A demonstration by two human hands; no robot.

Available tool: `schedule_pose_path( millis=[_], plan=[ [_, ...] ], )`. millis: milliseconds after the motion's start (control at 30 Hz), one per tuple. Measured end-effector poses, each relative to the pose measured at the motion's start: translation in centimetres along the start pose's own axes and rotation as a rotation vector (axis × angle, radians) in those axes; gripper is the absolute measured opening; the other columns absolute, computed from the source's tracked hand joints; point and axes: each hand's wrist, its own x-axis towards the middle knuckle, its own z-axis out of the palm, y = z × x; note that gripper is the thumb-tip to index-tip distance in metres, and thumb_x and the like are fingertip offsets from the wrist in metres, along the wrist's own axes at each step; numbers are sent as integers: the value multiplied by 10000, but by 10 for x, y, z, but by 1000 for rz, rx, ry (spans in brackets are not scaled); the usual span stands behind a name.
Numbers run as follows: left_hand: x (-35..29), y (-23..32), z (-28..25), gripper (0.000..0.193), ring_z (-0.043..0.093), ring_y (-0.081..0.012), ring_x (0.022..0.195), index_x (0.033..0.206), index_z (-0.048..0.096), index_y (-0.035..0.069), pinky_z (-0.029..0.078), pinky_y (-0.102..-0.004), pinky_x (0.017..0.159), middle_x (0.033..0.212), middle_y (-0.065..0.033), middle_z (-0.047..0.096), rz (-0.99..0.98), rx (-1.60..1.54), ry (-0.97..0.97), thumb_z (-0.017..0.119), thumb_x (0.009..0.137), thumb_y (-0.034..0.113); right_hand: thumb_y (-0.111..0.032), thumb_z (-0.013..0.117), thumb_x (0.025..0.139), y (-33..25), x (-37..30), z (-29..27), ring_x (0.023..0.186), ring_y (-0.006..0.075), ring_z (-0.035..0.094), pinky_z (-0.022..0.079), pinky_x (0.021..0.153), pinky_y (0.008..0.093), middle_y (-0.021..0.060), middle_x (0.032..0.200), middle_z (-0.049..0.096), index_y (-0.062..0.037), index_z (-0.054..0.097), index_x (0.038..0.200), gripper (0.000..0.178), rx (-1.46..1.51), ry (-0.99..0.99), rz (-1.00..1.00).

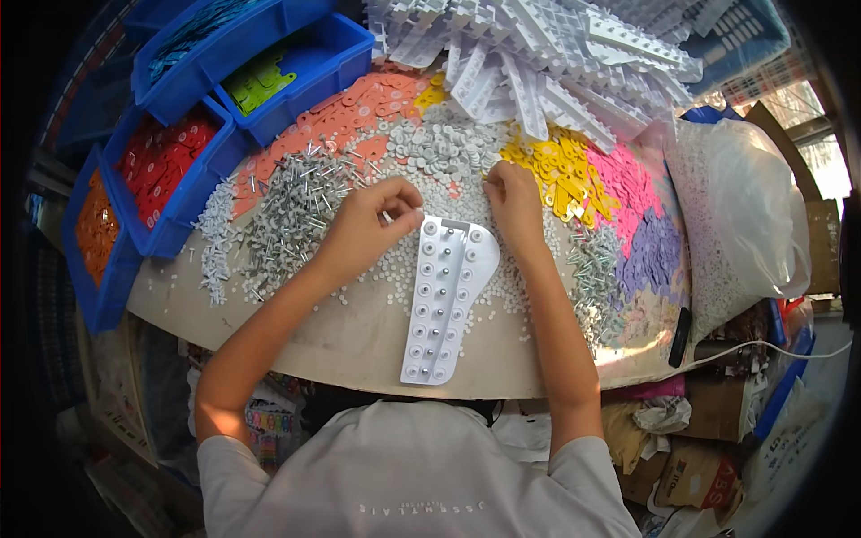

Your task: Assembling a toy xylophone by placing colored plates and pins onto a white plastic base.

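White plastic curved-edged holder (451,300) at the bench's (341,336) 6 o'clock: side rows look filled, yellow flat plastic pieces (560,170) absent; left hand (369,224) at its 11, right hand (517,204) at its 1, fingertips curled close, any pinch indiscernible

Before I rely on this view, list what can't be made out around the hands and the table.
- Left fingers: head view; anything between their tips is too small to tell.
- Right fingers: head view; their curl hides any grip.
- White holder: head view; its own top face hides the underside.
- White strips: head view; the top edge cuts off the pile.
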Motion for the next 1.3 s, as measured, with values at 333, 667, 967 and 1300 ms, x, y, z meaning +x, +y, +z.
schedule_pose_path(
  millis=[333,667,967,1300],
  plan=[
    [-45,-13,18,87,603,-244,931,922,716,50,486,-367,822,902,-72,639,247,150,-180,733,848,93,-12,694,859,-66,-72,-67,899,259,615,482,860,367,103,929,673,-3,672,989,132,336,-143,61],
    [-42,-9,34,92,611,-255,831,929,680,48,503,-350,757,872,-67,629,-16,97,-103,717,860,97,-27,708,842,-77,-93,-54,889,256,582,466,830,357,91,885,632,-16,670,946,111,272,-274,71],
    [-42,-29,35,136,602,-273,793,870,668,57,493,-393,711,822,-80,612,660,591,37,750,825,156,-21,715,849,-77,-116,-34,912,298,566,494,768,397,110,937,617,-28,652,948,117,63,-52,-50],
    [20,-27,13,92,608,-276,883,901,710,54,472,-409,804,872,-78,633,470,495,135,734,854,129,-65,710,874,-71,-100,-48,855,314,591,501,757,390,122,899,620,-23,679,957,99,185,-91,64]
  ],
)
